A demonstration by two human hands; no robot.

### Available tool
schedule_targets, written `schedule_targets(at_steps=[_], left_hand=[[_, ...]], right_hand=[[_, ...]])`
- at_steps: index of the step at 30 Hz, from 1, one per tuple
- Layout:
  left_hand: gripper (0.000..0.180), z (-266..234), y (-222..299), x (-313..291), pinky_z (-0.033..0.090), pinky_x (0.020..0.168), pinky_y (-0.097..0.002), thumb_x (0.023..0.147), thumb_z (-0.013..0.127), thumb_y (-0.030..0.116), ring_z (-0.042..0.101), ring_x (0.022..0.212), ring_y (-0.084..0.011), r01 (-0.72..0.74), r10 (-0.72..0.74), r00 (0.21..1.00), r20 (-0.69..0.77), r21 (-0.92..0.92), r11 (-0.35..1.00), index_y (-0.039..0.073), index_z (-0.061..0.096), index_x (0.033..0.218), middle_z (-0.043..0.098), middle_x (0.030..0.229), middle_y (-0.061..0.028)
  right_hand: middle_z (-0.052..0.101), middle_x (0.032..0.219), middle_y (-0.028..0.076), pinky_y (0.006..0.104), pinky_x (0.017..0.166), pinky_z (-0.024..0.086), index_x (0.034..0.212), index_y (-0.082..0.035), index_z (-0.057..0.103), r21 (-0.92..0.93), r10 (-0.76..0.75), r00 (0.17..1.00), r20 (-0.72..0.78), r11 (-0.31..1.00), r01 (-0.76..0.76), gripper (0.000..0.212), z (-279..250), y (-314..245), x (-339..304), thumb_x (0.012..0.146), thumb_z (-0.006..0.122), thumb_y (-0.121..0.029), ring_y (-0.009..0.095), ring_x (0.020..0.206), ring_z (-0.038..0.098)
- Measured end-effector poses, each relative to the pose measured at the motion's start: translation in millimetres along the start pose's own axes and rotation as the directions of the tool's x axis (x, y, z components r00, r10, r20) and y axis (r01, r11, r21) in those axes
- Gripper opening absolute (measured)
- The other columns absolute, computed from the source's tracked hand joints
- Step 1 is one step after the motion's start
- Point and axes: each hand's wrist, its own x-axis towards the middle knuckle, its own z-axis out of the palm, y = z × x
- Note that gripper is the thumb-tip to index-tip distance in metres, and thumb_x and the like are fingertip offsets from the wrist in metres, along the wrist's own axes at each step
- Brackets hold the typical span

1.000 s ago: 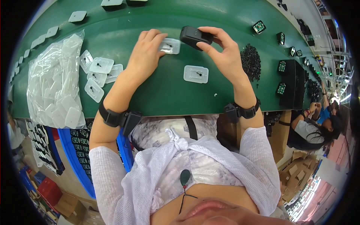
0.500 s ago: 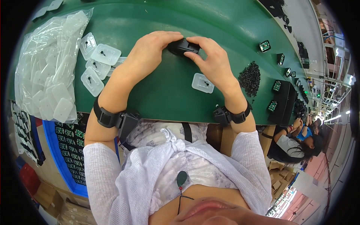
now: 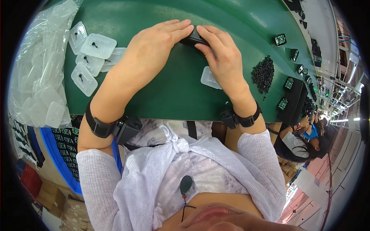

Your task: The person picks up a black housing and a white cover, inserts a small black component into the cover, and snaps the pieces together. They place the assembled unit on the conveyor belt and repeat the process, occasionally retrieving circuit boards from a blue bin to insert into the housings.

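Note:
A small black plastic housing [image 3: 195, 37] is gripped between my two hands at the far side of the green table. My left hand [image 3: 156, 42] closes over its left end, fingers together and stretched along the top. From the right, my right hand [image 3: 223, 56] pinches it, thumb below and fingers on top. My fingers hide much of the housing. Just below my right hand lies a translucent plastic plate [image 3: 209, 78], partly covered by it. Several similar plates [image 3: 98, 45] with small black pieces on them lie left of my left forearm.
A clear bag [image 3: 38, 82] of translucent plates sits at the left. Small black parts form a pile [image 3: 263, 74] on the right, near black housings with green circuit boards [image 3: 280, 39] and a black box [image 3: 295, 101]. A blue tray [image 3: 58, 167] holds boards lower left. A co-worker [image 3: 298, 142] sits at right.
Both hands have moved slightly farther away with the black housing and closed more tightly around it. The table's contents have shifted in view as my head moved.

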Motion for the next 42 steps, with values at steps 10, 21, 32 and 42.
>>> schedule_targets(at_steps=[10, 21, 32, 42], left_hand=[[0.032, 14.3, 10.5, 22.7, 0.052, 0.085, -0.0355, 0.081, 0.06, 0.004, 0.062, 0.104, -0.0291, 0.007, 0.013, 0.996, -0.093, 0.208, 0.978, -0.002, 0.063, 0.112, 0.066, 0.114, -0.0132], [0.031, 9.2, 43.2, 48.8, 0.055, 0.066, -0.029, 0.097, 0.055, 0.017, 0.067, 0.072, -0.0168, 0.357, -0.387, 0.909, 0.155, -0.769, 0.531, -0.01, 0.059, 0.112, 0.071, 0.089, -0.0147], [0.035, 36.0, 46.5, 48.8, 0.054, 0.072, -0.0293, 0.099, 0.053, 0.017, 0.067, 0.079, -0.016, 0.245, -0.427, 0.897, 0.111, -0.93, 0.274, -0.009, 0.052, 0.123, 0.069, 0.097, -0.0144], [0.07, 56.8, 70.7, 21.3, 0.043, 0.094, -0.0409, 0.069, 0.081, 0.033, 0.05, 0.111, -0.031, -0.161, 0.174, 0.984, 0.047, -0.204, 0.966, 0.003, 0.054, 0.127, 0.053, 0.116, -0.0136]], right_hand=[[0.07, 0.101, 0.009, 0.0297, 0.083, 0.052, 0.118, -0.003, 0.064, 0.516, 0.251, 0.911, 0.328, 0.76, -0.395, 0.033, -22.2, 36.3, 36.9, 0.087, 0.07, -0.01, 0.017, 0.091, 0.064], [0.064, 0.114, 0.008, 0.0308, 0.095, 0.046, 0.128, -0.001, 0.058, 0.885, 0.388, 0.918, 0.081, 0.396, -0.245, 0.039, -47.9, 21.0, 20.8, 0.092, 0.066, -0.015, 0.015, 0.105, 0.059], [0.064, 0.111, 0.01, 0.0273, 0.09, 0.048, 0.124, 0.002, 0.055, 0.862, 0.398, 0.915, -0.067, 0.486, -0.148, 0.038, -36.8, 29.3, 32.2, 0.09, 0.068, -0.008, 0.015, 0.102, 0.061], [0.068, 0.105, 0.005, 0.0285, 0.087, 0.049, 0.116, -0.01, 0.07, 0.424, 0.111, 0.92, 0.376, 0.862, -0.277, 0.029, -17.0, 143.8, 131.5, 0.086, 0.068, -0.008, 0.015, 0.097, 0.06]])
